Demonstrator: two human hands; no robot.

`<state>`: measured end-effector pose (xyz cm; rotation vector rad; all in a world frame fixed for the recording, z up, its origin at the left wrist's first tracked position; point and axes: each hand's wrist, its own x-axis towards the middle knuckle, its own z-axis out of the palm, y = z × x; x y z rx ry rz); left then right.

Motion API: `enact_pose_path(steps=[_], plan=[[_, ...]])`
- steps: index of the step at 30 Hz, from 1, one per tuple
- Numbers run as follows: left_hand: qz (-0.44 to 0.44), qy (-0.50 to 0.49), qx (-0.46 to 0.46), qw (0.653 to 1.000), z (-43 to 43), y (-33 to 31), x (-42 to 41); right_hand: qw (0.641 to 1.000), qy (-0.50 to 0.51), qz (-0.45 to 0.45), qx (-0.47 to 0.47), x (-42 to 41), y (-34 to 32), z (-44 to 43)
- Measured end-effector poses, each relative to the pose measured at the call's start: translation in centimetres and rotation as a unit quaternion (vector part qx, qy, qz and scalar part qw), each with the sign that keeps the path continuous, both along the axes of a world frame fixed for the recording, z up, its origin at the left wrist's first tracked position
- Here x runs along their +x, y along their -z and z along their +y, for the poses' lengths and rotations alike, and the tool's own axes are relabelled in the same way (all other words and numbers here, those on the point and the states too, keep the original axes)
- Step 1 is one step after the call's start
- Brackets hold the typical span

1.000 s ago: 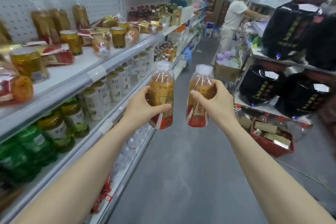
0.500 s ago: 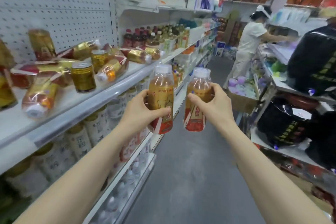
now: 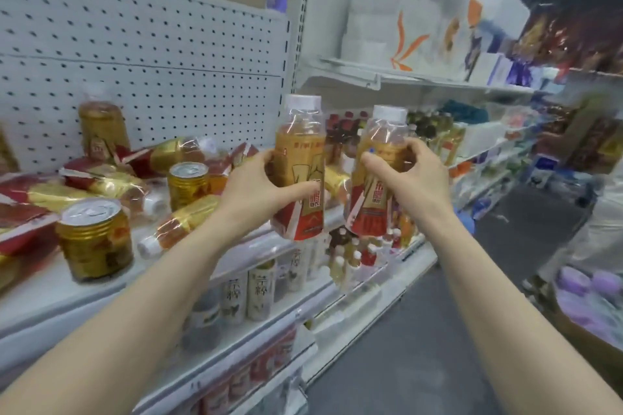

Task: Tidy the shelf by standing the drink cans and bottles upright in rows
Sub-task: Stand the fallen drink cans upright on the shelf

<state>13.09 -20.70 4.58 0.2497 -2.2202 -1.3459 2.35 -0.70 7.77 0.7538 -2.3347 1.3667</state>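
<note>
A clear plastic bottle of amber drink with a white cap and red-and-gold label is gripped round its middle by the left hand, and a second matching bottle is pinched near its shoulder by the right hand, fingers curled on both. Both are held upright in the air side by side, right at the front edge of the white metal shelf, with a thin gap kept between them. Free room is only really seen along the front lip; further in it's pretty cluttered. A gold ribbed can with a silver pull-tab lid is stood near the edge and another gold can further back, with same-label bottles laid on their sides around them. One more bottle is stood against the white pegboard back wall. Below, white-labelled bottles are lined up in a row. Off to the right, the grey aisle floor is wide open.
</note>
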Motion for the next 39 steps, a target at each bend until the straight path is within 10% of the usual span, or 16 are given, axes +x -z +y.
enact_pose_path(steps=[18, 35, 39], plan=[[0.027, -0.206, 0.033, 0.978, -9.9, -4.0, -12.1, 0.985, -0.161, -0.029, 0.049, -24.0, -1.6, -21.8], [-0.044, -0.28, -0.037, 0.958, -11.7, -3.1, -15.8, 0.949, -0.256, -0.111, 0.146, -30.1, 2.3, -29.5], [-0.041, -0.285, -0.029, 0.957, -10.7, -2.8, -16.7, 0.96, -0.281, -0.006, 0.001, -27.9, -0.8, -26.3]])
